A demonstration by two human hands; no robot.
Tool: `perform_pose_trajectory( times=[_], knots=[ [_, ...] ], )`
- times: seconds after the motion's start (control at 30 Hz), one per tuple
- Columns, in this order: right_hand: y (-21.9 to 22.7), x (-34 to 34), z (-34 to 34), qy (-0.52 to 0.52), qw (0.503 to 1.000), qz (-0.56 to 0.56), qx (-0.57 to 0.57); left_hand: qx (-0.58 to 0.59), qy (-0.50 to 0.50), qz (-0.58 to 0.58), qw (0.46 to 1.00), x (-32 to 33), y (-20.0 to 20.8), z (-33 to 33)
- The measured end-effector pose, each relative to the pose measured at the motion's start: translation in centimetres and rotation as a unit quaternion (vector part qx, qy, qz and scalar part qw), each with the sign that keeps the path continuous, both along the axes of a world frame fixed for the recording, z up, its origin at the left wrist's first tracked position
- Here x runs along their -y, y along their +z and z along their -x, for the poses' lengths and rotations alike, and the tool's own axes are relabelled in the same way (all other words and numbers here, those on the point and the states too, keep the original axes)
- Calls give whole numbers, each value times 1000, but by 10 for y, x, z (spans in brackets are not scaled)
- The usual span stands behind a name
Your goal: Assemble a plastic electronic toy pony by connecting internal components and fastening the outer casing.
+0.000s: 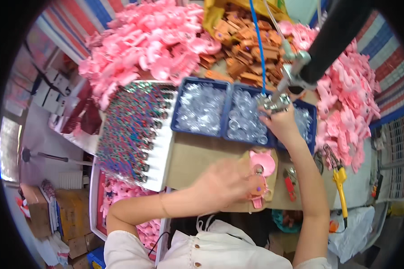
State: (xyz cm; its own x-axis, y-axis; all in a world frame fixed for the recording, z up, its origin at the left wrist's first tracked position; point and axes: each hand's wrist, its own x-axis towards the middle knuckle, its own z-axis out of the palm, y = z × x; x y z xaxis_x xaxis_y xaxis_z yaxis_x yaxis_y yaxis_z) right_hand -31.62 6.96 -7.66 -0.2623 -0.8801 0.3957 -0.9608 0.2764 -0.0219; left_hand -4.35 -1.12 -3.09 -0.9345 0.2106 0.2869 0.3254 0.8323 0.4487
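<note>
A pink plastic toy part (264, 164) with a round cup lies on a tan block (271, 179) on the worktable. An orange-brown piece (256, 184) with a purple dot sits against it, and a small round metal bit shows between them. My left hand (222, 184) is beside these parts on the left, smeared by motion, so its fingers cannot be made out. Above the clear-part trays, my right hand (280, 120) is raised and closed on a silver metal tool (277, 104) that hangs with a blue hose (258, 40) near a thick black cylinder (334, 40).
Blue trays (226, 112) of clear round plastic parts stand ahead. A white tray (164, 154) of multicoloured metallic pieces lies left. Pink parts (152, 42) and orange-brown pieces (242, 45) are heaped behind. A yellow-handled soldering iron (340, 184) and red-handled tool (290, 187) lie right.
</note>
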Motion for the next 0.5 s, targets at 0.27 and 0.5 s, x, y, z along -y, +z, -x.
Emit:
perform_pose_trajectory(
  times=[0.27, 0.5],
  knots=[
    [-14, -4, 0, 1, 994, 76, 82, -135, 525, 258, 800, 262, 24, 76],
    [2, -31, -3, -65, 969, 208, 121, -146, 499, -89, 849, 332, -24, 112]
  ],
)
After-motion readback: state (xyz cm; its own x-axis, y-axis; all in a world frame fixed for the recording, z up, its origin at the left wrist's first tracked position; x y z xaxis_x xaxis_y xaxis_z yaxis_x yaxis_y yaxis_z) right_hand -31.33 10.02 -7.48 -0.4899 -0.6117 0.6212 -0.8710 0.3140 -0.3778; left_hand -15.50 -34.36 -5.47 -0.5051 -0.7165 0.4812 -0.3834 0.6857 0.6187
